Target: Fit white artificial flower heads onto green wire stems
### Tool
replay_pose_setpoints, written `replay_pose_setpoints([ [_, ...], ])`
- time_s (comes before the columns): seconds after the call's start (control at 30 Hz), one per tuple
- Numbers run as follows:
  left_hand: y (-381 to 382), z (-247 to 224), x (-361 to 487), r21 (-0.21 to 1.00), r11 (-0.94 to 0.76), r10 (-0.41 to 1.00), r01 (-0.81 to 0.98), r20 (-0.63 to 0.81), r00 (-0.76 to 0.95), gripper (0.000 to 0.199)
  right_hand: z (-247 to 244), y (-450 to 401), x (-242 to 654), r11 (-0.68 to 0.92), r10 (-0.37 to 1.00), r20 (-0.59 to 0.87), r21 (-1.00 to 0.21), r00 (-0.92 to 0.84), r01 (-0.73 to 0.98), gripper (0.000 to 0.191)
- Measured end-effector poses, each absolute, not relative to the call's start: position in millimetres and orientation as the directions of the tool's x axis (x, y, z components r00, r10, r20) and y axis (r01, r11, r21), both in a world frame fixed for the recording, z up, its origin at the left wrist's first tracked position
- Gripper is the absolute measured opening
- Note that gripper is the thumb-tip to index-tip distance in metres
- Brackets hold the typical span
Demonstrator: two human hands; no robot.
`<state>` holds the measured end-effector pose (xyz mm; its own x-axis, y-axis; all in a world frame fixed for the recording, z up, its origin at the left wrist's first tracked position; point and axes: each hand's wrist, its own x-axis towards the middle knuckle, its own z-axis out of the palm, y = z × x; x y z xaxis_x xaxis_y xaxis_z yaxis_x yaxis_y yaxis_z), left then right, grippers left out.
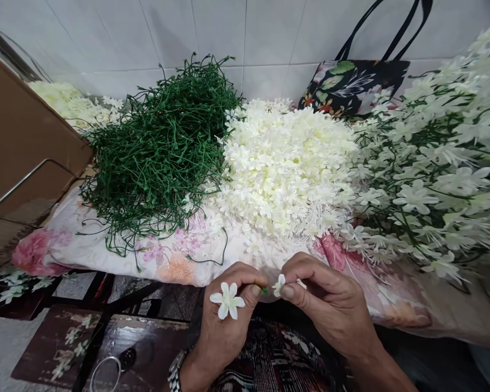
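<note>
My left hand (232, 310) pinches a green stem whose tip (264, 291) shows between thumb and forefinger. An open white flower (227, 300) stands out over the back of its fingers. Close by on the right, my right hand (330, 299) holds a small white blossom (279, 284) between thumb and forefinger, a small gap from the green tip. Behind them a heap of loose white flowers (289, 163) lies on a floral cloth (204, 256). A tangled pile of green stems (159, 147) is left of it, and assembled flowers on stems (416, 196) fill the right.
A cardboard box (24, 147) with a metal wire handle stands at the left. A dark floral bag (355, 84) leans on the tiled wall (220, 32). Below left, fallen flowers lie on a brown wooden surface (44, 348).
</note>
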<state>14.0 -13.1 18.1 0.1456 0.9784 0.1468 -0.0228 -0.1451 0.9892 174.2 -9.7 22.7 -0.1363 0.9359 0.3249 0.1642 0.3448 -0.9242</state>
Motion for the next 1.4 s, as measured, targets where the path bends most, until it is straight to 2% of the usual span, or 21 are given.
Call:
replay_pose_setpoints([
  [0.07, -12, 19, 14, 0.985, -0.169, 0.973, -0.022, 0.17, 0.157, 0.011, 29, -10, 176, 0.372, 0.927, 0.35, -0.909, -0.137, 0.19, 0.008],
  [0.27, -15, 12, 15, 0.99, -0.111, 0.984, -0.091, 0.123, 0.131, 0.011, 46, -12, 173, 0.465, 0.885, 0.435, -0.835, -0.164, 0.293, 0.008],
  [0.4, -15, 18, 14, 0.987, -0.157, 0.98, 0.018, 0.154, 0.126, 0.013, 49, -13, 170, 0.491, 0.871, 0.446, -0.8, -0.206, 0.344, 0.007],
  [0.6, -14, 25, 13, 0.926, -0.314, 0.944, 0.209, 0.281, 0.172, 0.016, 46, -16, 173, 0.531, 0.847, 0.448, -0.732, -0.286, 0.427, 0.008],
  [0.8, -15, 23, 13, 0.896, -0.355, 0.928, 0.268, 0.302, 0.217, 0.016, 42, -19, 174, 0.576, 0.817, 0.472, -0.654, -0.33, 0.49, 0.013],
  [1.4, -7, 6, 20, 0.88, -0.356, 0.931, 0.315, 0.303, 0.204, 0.019, 24, -10, 164, 0.516, 0.855, 0.451, -0.693, -0.256, 0.504, 0.012],
])
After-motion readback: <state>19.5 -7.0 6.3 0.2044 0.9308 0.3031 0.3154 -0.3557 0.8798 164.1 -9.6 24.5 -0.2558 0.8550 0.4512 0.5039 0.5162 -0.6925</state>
